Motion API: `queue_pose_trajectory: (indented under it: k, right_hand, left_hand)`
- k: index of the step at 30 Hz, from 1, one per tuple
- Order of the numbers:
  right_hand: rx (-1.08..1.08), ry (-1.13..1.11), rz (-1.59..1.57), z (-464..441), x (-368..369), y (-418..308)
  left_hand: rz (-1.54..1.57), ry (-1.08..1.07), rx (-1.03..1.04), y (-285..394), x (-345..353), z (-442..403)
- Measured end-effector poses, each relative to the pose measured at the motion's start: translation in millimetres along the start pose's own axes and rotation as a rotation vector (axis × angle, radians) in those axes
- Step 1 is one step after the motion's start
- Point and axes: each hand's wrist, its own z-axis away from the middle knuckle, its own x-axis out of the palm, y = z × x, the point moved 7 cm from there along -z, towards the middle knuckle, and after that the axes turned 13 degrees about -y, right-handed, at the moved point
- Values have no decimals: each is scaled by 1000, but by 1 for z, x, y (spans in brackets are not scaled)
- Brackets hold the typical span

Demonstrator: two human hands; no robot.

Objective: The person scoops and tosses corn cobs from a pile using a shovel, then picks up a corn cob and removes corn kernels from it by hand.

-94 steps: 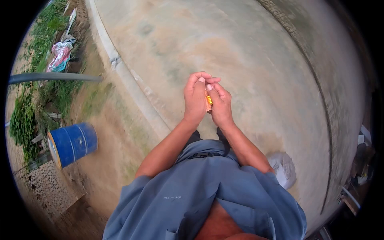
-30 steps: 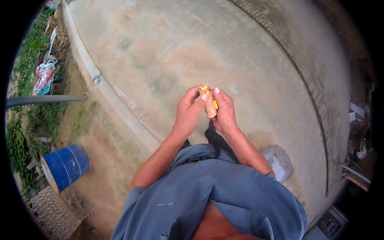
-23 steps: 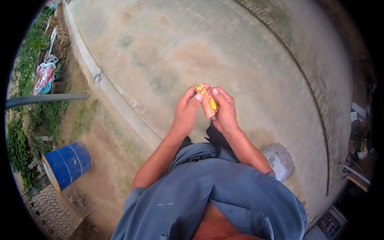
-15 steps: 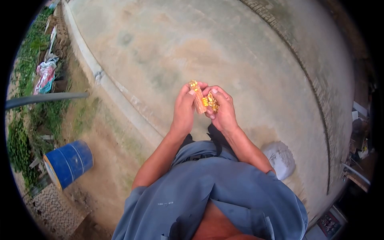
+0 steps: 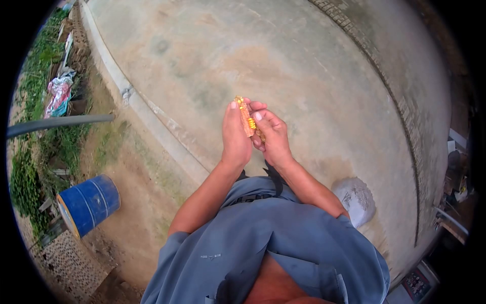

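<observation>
My left hand (image 5: 236, 141) is wrapped round a corn cob (image 5: 245, 115), its thumb lying along the near side. Most of the cob is stripped to its reddish core; a patch of yellow kernels (image 5: 251, 123) stays on its right side and a few sit at the far tip. Close against the cob, my right hand (image 5: 275, 139) is curled, its thumb near the kernel patch. A bit of loose corn kernels (image 5: 260, 136) shows between the right fingers and the cob; the rest of that palm is hidden.
Pale concrete ground (image 5: 223, 61) spreads beyond my hands. A blue drum (image 5: 90, 203) lies on its side on the dirt at left, past a concrete kerb (image 5: 152, 124). A whitish sack (image 5: 356, 201) stands behind my right arm. A grey pole (image 5: 61, 121) juts in from the left.
Both hands and the cob have shifted slightly left. My right hand has turned and closed in on the cob, so the handful of loose kernels seen earlier is now mostly covered.
</observation>
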Motion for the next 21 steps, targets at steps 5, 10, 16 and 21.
queue_pose_trajectory:
  k: [5,10,16,21]
  right_hand:
    - [-56,7,-3,-1,7,4]
    - [-80,44,101,-3,7,3]
    - [-72,21,134,-7,8,0]
    - [-12,50,100,-6,7,7]
  left_hand:
    - [-60,36,44,0,-5,0]
    - [-43,55,75,1,-6,0]
    - [-25,71,86,2,-6,-1]
    - [-25,77,92,3,-8,0]
